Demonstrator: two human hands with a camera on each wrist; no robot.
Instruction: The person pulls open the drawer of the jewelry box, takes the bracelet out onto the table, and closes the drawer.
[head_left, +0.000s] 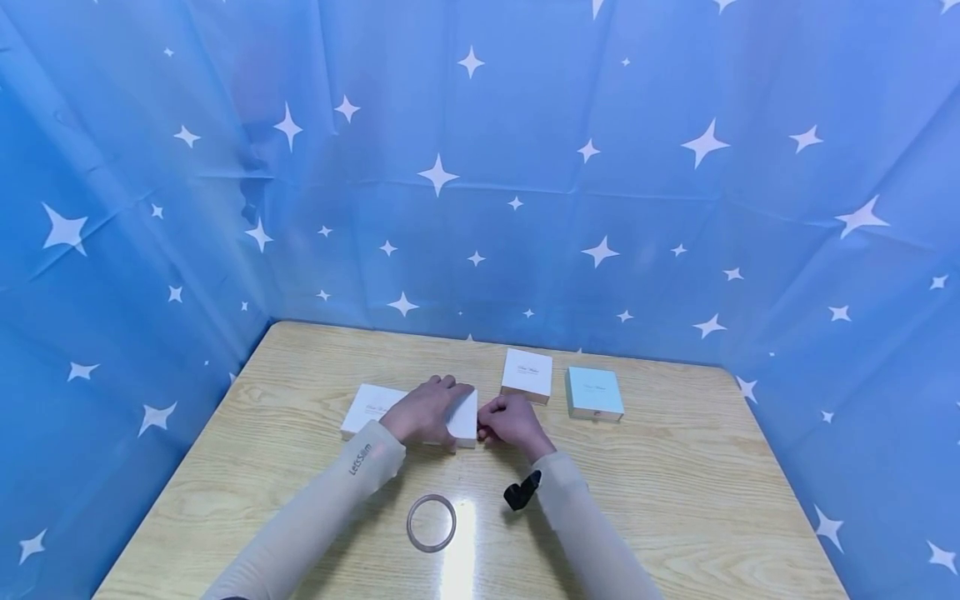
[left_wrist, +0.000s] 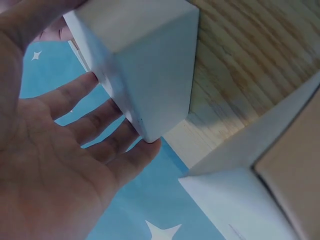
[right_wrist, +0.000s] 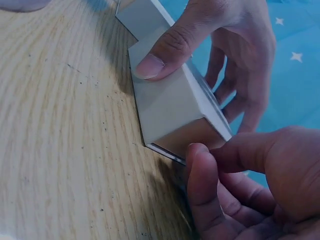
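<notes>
My left hand (head_left: 433, 410) grips a white box (head_left: 463, 417) across its sides, thumb on the near side and fingers spread along the far side. In the right wrist view this box (right_wrist: 167, 102) shows a brown end face between white covers. At that end my right hand (head_left: 513, 421) has its thumb and index finger (right_wrist: 201, 180) pinched together against the box. Whatever lies between those fingertips is hidden. Another white box (head_left: 369, 406), with printed lettering, lies just left of the held one.
Behind the right hand lies a white box (head_left: 527, 372) with lettering; a mint-green box (head_left: 594, 390) sits to its right. Nearer me lies a greyish-purple bangle (head_left: 410, 523). A starred blue curtain (head_left: 525, 167) surrounds the wooden table (head_left: 697, 483). A black device (head_left: 521, 492) hangs at my right wrist.
</notes>
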